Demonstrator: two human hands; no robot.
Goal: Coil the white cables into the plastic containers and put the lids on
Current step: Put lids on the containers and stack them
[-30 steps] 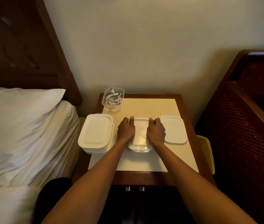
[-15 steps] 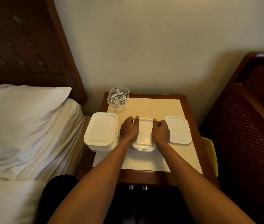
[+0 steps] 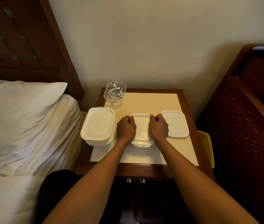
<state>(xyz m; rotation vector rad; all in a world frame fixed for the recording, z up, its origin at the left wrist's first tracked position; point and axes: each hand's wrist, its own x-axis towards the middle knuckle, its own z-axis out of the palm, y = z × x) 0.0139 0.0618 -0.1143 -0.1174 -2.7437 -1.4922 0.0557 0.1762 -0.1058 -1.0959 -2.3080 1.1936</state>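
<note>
A white lid (image 3: 141, 125) lies on the middle plastic container (image 3: 141, 143) on the nightstand. My left hand (image 3: 126, 128) grips its left edge and my right hand (image 3: 158, 126) grips its right edge, fingers curled, thumbs near the far corners. The contents of this container are hidden. At the back left stands a clear open container (image 3: 106, 96) with a coiled white cable (image 3: 115, 93) inside. A stack of lidded white containers (image 3: 97, 125) sits just left of my left hand. A loose white lid (image 3: 175, 123) lies flat right of my right hand.
A cream mat (image 3: 144, 102) covers the dark wooden nightstand (image 3: 188, 110). A bed with a white pillow (image 3: 14, 110) is close on the left and a dark wooden frame (image 3: 241, 110) on the right. A yellow object (image 3: 206, 143) hangs beside the nightstand's right edge.
My fingers have gone from lying flatter on the lid to curling at its two side edges. Both hands stay on the middle container; only the view shifted a little.
</note>
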